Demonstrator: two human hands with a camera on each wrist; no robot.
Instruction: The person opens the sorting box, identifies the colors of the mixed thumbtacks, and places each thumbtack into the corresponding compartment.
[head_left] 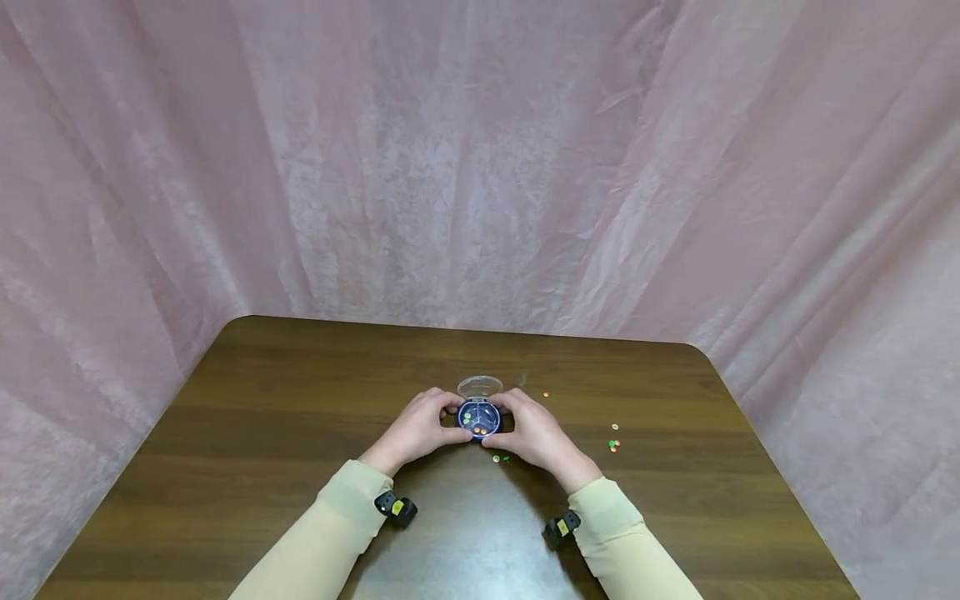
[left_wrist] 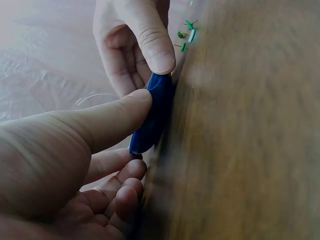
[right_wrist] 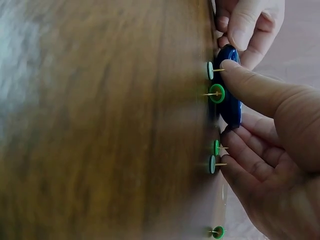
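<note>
A small round blue case (head_left: 487,416) with inner dividers lies between both hands, its clear lid (head_left: 480,385) raised at the far side. Yellowish and orange thumbtacks (head_left: 480,431) show in its compartments. My left hand (head_left: 423,425) holds the left side, thumb at the near edge and fingers behind. From the right, my right hand (head_left: 534,432) grips it the same way. In the left wrist view both thumbs press the blue wall (left_wrist: 156,115). The right wrist view shows the case (right_wrist: 231,110) edge-on, close to the tabletop.
Two loose thumbtacks (head_left: 496,459) lie on the wooden table (head_left: 300,400) just nearer than the case. More tacks (head_left: 613,447) are scattered to the right, with a single orange one (head_left: 546,395) beyond the right hand. A pink curtain (head_left: 465,167) hangs behind the table.
</note>
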